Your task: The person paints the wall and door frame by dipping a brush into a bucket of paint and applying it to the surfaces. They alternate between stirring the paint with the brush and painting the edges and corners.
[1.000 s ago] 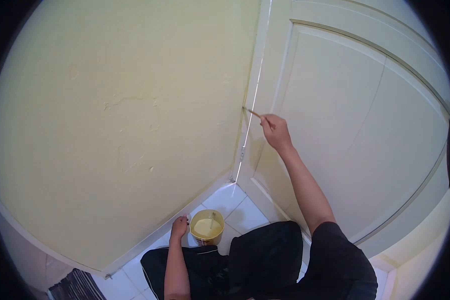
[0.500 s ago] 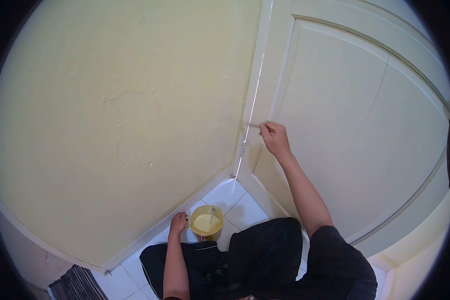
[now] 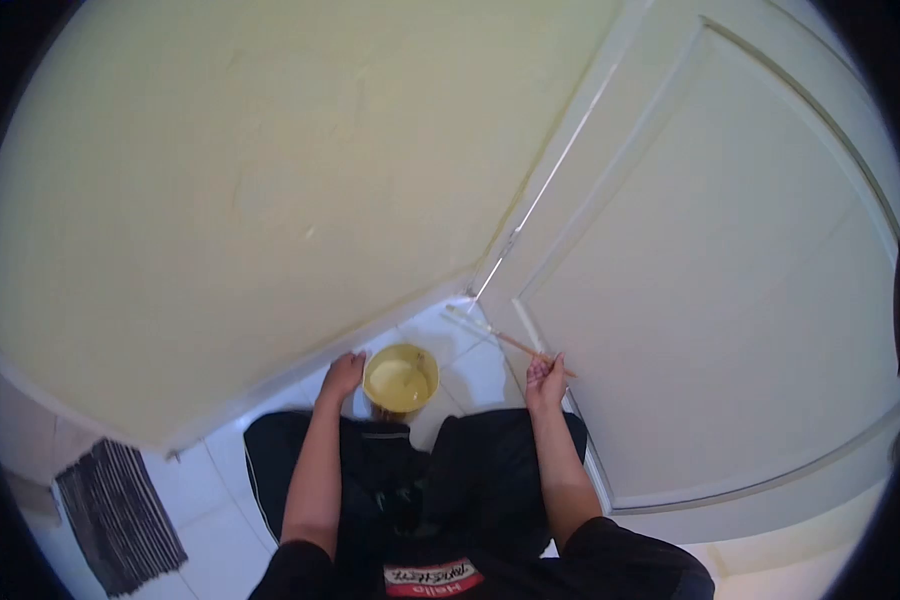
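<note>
A slim paintbrush [image 3: 515, 343] with a wooden handle is in my right hand [image 3: 545, 382], closed round the handle near its end. Its pale bristle end points up and left, over the floor tiles by the corner. My left hand [image 3: 344, 376] is closed at the left rim of a yellow bucket [image 3: 375, 400]; its exact hold on the rim is hard to see. Pale yellow paint [image 3: 400, 377] lies inside the bucket, which stands on the floor before my knees. Something thin leans inside it against the far right wall.
A pale yellow wall [image 3: 270, 180] rises on the left, with a white skirting along its foot. The cream panelled door [image 3: 710, 280] stands on the right, a bright gap at its hinge side. A striped dark mat [image 3: 120, 515] lies on white tiles [image 3: 205, 485].
My right hand has come down from the door's hinge edge to beside the door's foot, bringing the brush low over the tiles. My view has tilted downward. The left hand stays beside the bucket.
</note>
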Tool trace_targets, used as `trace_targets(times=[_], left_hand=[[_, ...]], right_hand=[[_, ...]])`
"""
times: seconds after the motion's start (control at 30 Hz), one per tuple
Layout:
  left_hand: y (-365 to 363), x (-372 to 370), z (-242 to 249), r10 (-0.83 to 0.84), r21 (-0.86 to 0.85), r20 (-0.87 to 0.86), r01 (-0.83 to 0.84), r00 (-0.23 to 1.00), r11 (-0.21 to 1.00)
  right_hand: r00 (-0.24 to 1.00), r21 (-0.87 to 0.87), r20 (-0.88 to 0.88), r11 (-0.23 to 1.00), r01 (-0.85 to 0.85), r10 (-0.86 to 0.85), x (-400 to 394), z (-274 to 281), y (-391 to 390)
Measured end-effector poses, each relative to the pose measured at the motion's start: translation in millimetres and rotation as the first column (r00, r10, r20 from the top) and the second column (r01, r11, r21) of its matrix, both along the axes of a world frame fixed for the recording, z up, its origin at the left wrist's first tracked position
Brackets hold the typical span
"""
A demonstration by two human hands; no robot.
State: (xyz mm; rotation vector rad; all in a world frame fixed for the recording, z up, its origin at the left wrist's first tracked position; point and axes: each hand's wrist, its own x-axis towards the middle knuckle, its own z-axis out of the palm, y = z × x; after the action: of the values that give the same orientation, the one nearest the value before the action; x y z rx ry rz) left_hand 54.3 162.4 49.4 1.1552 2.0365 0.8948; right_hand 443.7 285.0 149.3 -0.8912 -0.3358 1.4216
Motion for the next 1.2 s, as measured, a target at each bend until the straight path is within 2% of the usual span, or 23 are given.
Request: trace_targets(times=[0.03,0.07,0.1,0.13,0.2,0.3,0.4,0.5,0.6,0.7,0.73,0.93,1.07,1.2], left_hand=[[-1.6,-0.7,2.9,-0.008,-0.002,-0.002,0.008,1.0,1.0],[1.1,-2.8,-6.3,-0.006,0.042,-0.018,0.007,1.0,0.999],[2.6,-4.3,-18.1,-0.002,0.084,-0.032,0.004,0.999,0.996],[0.2,-4.3,-12.5,-0.012,0.045,-0.037,0.013,0.999,0.999],[-5.0,-2.1,5.6,-0.008,0.0,-0.039,0.008,0.999,1.0],[-3.8,-5.2,3.5,0.004,-0.016,-0.027,-0.004,1.0,1.0],[-3.4,-6.9,-5.7,0.048,-0.052,-0.041,-0.051,0.998,0.997],[-5.7,-5.4,9.8,0.007,-0.176,-0.015,-0.01,1.0,0.984],[-3.2,-7.0,1.6,-0.01,-0.203,-0.035,0.003,0.999,0.979],[0.1,-5.3,-1.5,-0.005,-0.226,-0.066,-0.01,0.998,0.974],[-0.3,-4.6,-0.5,0.006,-0.229,-0.076,-0.023,0.997,0.973],[-0.5,-3.5,0.8,-0.021,-0.272,-0.066,0.003,0.998,0.962],[0.2,-1.7,0.7,-0.014,-0.278,-0.078,-0.009,0.997,0.961],[1.2,-2.9,-5.1,-0.028,-0.287,-0.086,0.002,0.996,0.958]], right_hand=[[0.999,-0.029,-0.037,0.999,-0.013,0.012,1.4,-5.9,-2.2],[0.998,0.086,0.024,0.994,-0.062,0.06,-0.7,-6.9,0.8],[0.998,0.087,0.045,0.995,-0.041,0.037,-6.0,1.3,5.5],[0.998,0.092,0.066,0.996,-0.02,0.014,-13.5,14.3,8.0],[0.978,0.139,0.205,0.988,-0.061,0.032,-33.7,42.3,6.3],[0.924,0.227,0.371,0.955,-0.188,0.094,-65.3,69.7,5.4],[0.906,0.24,0.396,0.936,-0.259,0.149,-87.9,60.1,6.6],[0.897,0.215,0.407,0.936,-0.28,0.175,-100.3,37.4,-4.9],[0.808,0.194,0.569,0.931,-0.31,0.151,-98.7,28.5,-7.7],[0.73,0.258,0.677,0.899,-0.354,0.094,-94.9,33.5,-3.7],[0.703,0.238,0.7,0.887,-0.396,0.126,-93.5,32.6,-1.7],[0.528,0.141,0.803,0.773,-0.619,0.276,-111.9,18.4,-18.7],[0.477,0.226,0.856,0.684,-0.694,0.201,-124.5,19.0,-29.7],[0.438,0.182,0.865,0.66,-0.729,0.245,-122.0,15.9,-27.3]])
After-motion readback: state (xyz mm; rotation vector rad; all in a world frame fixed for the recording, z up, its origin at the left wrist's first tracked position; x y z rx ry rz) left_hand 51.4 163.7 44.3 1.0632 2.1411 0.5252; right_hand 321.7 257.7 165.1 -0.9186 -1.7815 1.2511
